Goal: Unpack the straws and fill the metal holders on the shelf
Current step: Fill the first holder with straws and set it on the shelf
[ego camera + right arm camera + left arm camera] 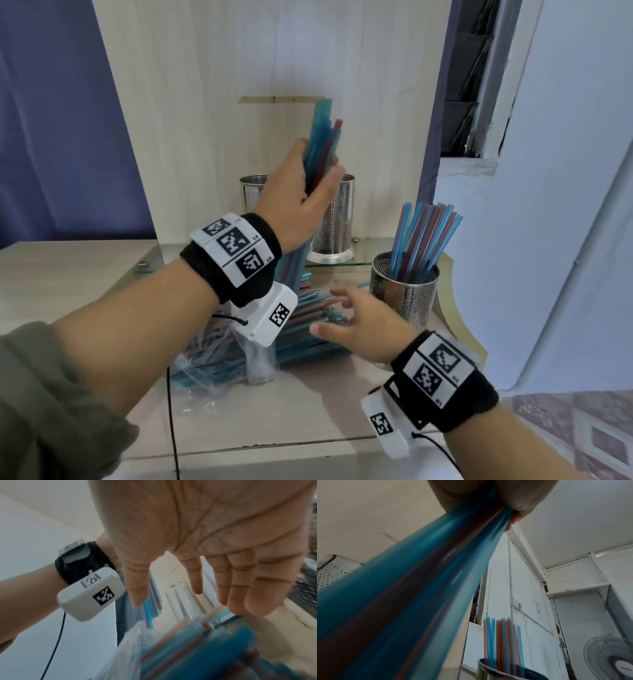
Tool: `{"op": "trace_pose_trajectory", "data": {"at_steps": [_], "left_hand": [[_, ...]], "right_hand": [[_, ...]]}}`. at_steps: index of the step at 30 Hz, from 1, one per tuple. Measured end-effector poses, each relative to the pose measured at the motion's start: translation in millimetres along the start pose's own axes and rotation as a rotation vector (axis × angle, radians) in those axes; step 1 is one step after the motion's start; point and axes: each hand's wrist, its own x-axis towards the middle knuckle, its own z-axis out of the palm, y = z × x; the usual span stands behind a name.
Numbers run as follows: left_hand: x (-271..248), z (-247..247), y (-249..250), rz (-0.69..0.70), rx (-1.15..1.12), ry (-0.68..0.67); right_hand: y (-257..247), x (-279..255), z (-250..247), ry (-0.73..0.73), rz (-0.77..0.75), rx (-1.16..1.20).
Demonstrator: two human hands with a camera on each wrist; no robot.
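Note:
My left hand (318,161) grips a bundle of blue and red straws (323,123) upright in front of the wooden back panel; its lower end runs down behind my wrist. The left wrist view shows the bundle (402,588) close up and blurred. Two perforated metal holders (337,219) (251,190) stand on the glass shelf (363,263), the left one partly hidden by my hand. A third holder (404,294) on the right has straws in it. My right hand (329,311) hovers open, fingers spread, over the pile of loose straws (308,346) spilling from a clear plastic bag (212,363).
The beige counter (291,411) ends in a front edge near me. A black cable (171,428) hangs from my left wrist camera. A white wall and a window frame (486,85) lie to the right. The left wrist view shows a fan (611,660) far right.

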Motion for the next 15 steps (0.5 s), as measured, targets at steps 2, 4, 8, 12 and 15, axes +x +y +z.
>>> {"op": "trace_pose_trajectory", "data": {"at_steps": [2, 4, 8, 12, 15], "left_hand": [[0.5, -1.5, -0.8, 0.008, -0.038, 0.062], [-0.7, -0.2, -0.7, 0.002, -0.089, 0.108], [-6.4, 9.9, 4.2, -0.048, -0.307, 0.149], [-11.4, 12.6, 11.7, -0.095, -0.347, 0.052], [-14.2, 6.5, 9.7, -0.13, -0.344, -0.121]], "right_hand": [[-10.2, 0.6, -12.1, 0.046, -0.033, 0.032], [-23.3, 3.2, -15.4, 0.09, -0.102, 0.118], [-39.8, 18.1, -9.9, 0.237, -0.282, 0.224], [-45.6, 21.3, -11.5, 0.337, -0.364, 0.425], [-36.3, 16.3, -12.1, 0.311, -0.412, 0.552]]}}
